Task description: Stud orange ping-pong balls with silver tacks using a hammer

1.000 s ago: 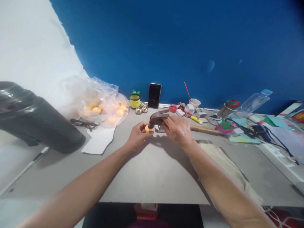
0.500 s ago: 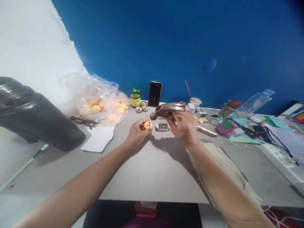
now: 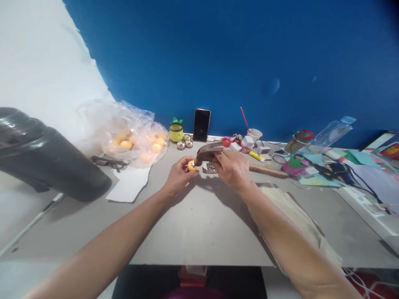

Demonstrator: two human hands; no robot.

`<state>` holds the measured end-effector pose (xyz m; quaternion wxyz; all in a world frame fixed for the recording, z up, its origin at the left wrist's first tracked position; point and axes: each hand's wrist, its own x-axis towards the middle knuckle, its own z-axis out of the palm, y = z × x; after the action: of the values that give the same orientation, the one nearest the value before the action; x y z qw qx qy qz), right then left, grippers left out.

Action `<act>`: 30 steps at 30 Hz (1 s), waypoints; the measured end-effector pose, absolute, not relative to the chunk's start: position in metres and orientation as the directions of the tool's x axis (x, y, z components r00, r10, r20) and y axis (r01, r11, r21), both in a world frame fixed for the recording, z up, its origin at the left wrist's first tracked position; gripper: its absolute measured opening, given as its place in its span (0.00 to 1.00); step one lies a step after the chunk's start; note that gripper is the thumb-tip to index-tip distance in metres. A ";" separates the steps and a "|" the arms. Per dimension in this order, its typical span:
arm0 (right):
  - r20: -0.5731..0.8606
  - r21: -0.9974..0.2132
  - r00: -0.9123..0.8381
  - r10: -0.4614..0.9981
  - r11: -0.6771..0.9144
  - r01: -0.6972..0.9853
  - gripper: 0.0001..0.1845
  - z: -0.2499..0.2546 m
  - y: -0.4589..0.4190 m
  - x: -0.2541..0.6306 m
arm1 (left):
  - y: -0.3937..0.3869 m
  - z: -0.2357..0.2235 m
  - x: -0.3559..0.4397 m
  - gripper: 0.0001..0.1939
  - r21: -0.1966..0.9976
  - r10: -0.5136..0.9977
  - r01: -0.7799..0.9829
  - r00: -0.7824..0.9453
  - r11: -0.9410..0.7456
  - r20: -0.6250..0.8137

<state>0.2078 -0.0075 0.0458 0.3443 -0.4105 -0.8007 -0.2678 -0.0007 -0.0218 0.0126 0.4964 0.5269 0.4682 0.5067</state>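
Note:
My left hand [image 3: 180,176] is closed around a small orange ball [image 3: 190,166], probably a table tennis ball, with silvery metal bits on its top. My right hand [image 3: 233,169] grips a claw hammer [image 3: 210,150] close to its head. The hammer's face is down at the ball's upper right side, and its wooden handle points off to the right. Partly behind the hammer and my right fingers sits a small white box [image 3: 208,168] of shiny metal pieces. Several metal-covered balls [image 3: 185,144] stand together farther back.
A clear plastic bag [image 3: 137,137] of orange balls lies at the left, beside glasses [image 3: 109,162], white paper [image 3: 129,185] and a large dark bottle [image 3: 52,153]. A phone [image 3: 201,124] leans on the blue wall. Folded cloth [image 3: 296,220], cables and coloured paper are on the right.
My right hand has lowered the hammer so its head has come down and left onto the ball. My left hand keeps its hold on the ball.

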 end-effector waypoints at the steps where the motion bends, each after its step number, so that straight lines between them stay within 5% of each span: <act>1: 0.772 0.158 -0.427 0.471 0.508 0.847 0.12 0.046 -0.008 0.207 | -0.022 0.012 0.000 0.20 0.997 0.996 0.013 0.045 -0.080 0.080; 16: 0.800 0.107 -0.382 0.464 0.515 0.850 0.15 0.047 -0.012 0.203 | -0.020 0.008 -0.001 0.20 0.987 0.992 0.103 -0.009 -0.126 0.128; 30: 0.766 0.184 -0.466 0.443 0.543 0.820 0.13 0.044 -0.012 0.200 | -0.018 0.005 -0.003 0.16 0.983 0.994 0.147 -0.006 -0.106 0.108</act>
<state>0.2002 -0.0119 0.0443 0.3396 -0.3897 -0.8099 -0.2771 -0.0033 -0.0177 0.0048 0.4308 0.5580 0.5113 0.4915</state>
